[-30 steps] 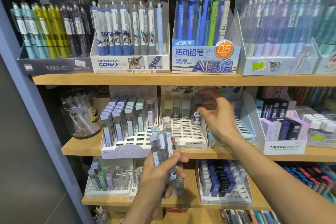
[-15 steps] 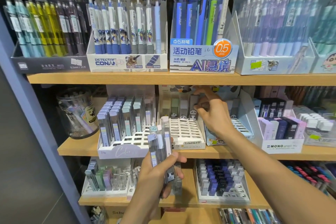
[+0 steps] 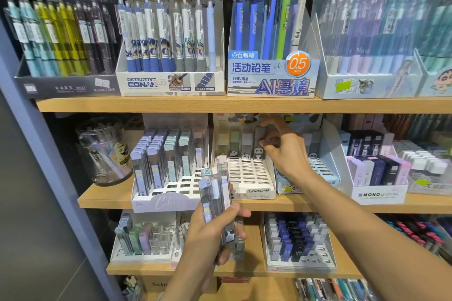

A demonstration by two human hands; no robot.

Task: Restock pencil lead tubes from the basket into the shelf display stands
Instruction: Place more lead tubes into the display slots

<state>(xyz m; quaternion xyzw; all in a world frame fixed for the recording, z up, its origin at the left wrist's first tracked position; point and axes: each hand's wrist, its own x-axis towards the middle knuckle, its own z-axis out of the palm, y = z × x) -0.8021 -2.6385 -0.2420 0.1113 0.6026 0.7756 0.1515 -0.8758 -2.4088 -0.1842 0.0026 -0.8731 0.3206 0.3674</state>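
Since a second ago, when my right hand (image 3: 285, 151) hung open in front of the middle shelf (image 3: 305, 204), it has gone in to the back row of the white panda stand (image 3: 249, 178), and it now pinches the dark lead tube (image 3: 259, 139) standing at the right end of that row. My thumb sits on the tube's front and my fingers (image 3: 266, 121) curl over its cap. The tube is upright in the stand's back row, beside a pale one and a green one; whether it is fully seated in its slot I cannot tell.

My left hand (image 3: 212, 234) has kept its place in front of the lower shelf and grips a bundle of lead tubes (image 3: 216, 193), fingers wrapped round their lower halves and thumb across the front. The tubes stand roughly upright and fan a little at the top, their caps reaching up in front of the middle shelf's edge.

To the left of the panda stand is another white stand (image 3: 168, 193), its back rows filled with clear tubes and its front slots open. Left of that stands a clear plastic jar (image 3: 102, 151). On the top shelf, boxes of mechanical pencils (image 3: 168, 32) stand side by side.
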